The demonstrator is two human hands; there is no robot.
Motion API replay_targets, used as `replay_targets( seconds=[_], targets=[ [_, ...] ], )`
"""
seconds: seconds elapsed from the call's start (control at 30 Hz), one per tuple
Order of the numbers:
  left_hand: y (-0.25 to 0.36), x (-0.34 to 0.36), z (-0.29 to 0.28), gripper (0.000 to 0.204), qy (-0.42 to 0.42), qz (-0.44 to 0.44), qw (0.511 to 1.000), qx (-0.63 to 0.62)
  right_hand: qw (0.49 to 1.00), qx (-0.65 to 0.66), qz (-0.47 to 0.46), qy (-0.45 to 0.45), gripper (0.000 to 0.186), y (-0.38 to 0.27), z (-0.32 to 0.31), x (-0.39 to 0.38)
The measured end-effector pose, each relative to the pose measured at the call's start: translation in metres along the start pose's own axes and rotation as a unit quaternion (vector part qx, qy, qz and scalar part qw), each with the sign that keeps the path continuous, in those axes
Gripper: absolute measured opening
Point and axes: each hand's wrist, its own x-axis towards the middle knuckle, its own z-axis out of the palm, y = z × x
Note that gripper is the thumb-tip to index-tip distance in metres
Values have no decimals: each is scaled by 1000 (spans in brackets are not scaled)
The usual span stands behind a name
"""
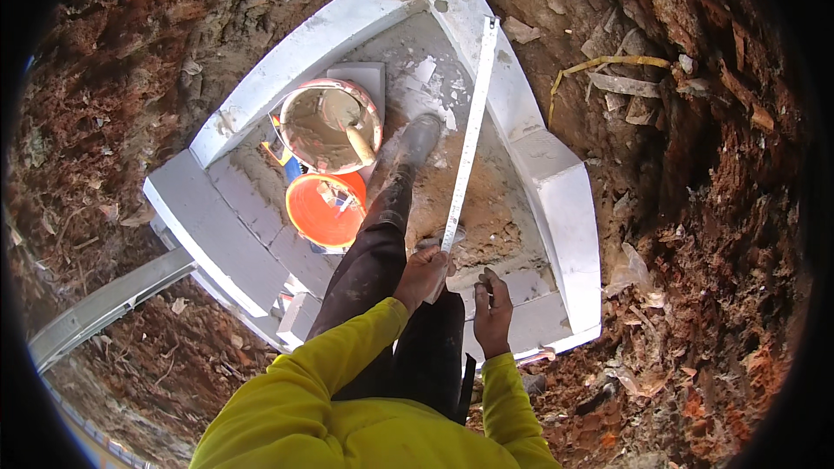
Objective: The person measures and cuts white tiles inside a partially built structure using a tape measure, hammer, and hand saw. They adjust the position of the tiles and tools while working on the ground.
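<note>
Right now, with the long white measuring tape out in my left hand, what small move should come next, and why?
Perhaps steady the long white measuring tape with your right hand: it looks free, while only your left hand grips the tape's near end.

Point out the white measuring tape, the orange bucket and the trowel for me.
White measuring tape (470, 135): head view, middle of the extended blade.
Orange bucket (301, 211): head view, left side of its inner wall.
Trowel (358, 142): head view, on its handle.
</note>
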Motion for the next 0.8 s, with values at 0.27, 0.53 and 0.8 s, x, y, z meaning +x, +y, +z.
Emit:
replay_targets(
  seconds=[0.27,0.53,0.8],
  targets=[
    [-27,-2,26,23,46,1,999,-10,993,-21,-101,-48,26,-37,18,82],
    [-63,-10,34,21,139,-3,987,-80,985,-79,-99,-120,13,-38,50,108],
    [-14,-5,49,20,102,-25,989,-105,983,-89,-96,-126,22,-66,14,135]
  ],
)
